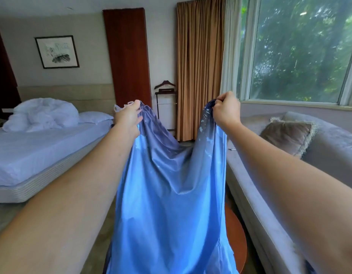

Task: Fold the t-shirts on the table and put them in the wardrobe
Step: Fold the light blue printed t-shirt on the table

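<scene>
Now | hands: L hand (127,115) + R hand (225,110) grip t-shirt (167,194) top | table (237,238) mostly hidden, hem cut off

I see the round wooden counter (237,244) at five o'clock, mostly hidden. At nine o'clock, the bed (33,153) carries a crumpled duvet (43,115) and a pillow (95,116).

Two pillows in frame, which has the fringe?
The brown square cushion on the grey sofa, right side. Its edges carry a pale fringe; the white pillow on the white-sheeted bed is plain-edged.
</scene>
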`<action>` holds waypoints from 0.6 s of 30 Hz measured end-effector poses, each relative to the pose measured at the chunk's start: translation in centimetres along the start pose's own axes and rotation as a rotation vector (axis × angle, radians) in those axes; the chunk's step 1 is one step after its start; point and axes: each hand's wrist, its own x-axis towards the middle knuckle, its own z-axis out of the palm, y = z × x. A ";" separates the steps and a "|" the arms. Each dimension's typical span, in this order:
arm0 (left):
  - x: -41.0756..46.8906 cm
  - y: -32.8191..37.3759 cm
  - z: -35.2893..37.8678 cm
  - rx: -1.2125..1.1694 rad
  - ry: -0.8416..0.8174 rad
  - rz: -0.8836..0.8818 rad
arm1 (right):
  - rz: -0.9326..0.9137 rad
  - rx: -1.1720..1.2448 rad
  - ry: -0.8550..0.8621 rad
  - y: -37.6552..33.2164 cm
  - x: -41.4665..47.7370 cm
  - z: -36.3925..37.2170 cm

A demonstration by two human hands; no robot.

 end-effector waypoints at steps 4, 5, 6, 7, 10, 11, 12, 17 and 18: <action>4.7 -0.9 1.1 -0.007 -0.025 -0.081 | 0.043 -0.054 -0.049 1.4 3.0 4.7; 5.8 -0.6 1.5 -0.033 -0.020 -0.080 | 0.049 -0.039 -0.055 1.3 4.0 5.7; 7.0 -0.1 2.0 -0.072 -0.016 -0.070 | 0.054 -0.012 -0.060 1.0 5.0 6.6; 8.3 0.5 2.3 -0.105 -0.012 -0.044 | 0.055 0.023 -0.055 0.6 6.3 7.5; 11.3 3.4 2.9 -0.127 -0.024 0.071 | 0.008 0.165 0.008 -1.6 9.8 9.1; 12.1 4.5 3.0 -0.123 -0.036 0.099 | -0.021 0.210 0.032 -2.6 10.8 9.3; 12.6 5.5 3.0 -0.126 -0.044 0.121 | -0.043 0.250 0.060 -3.3 11.7 9.3; 11.7 7.6 1.7 -0.139 -0.061 0.182 | -0.072 0.325 0.167 -4.9 12.8 6.9; 11.2 7.2 1.2 -0.136 -0.063 0.174 | -0.067 0.312 0.169 -4.4 12.3 6.2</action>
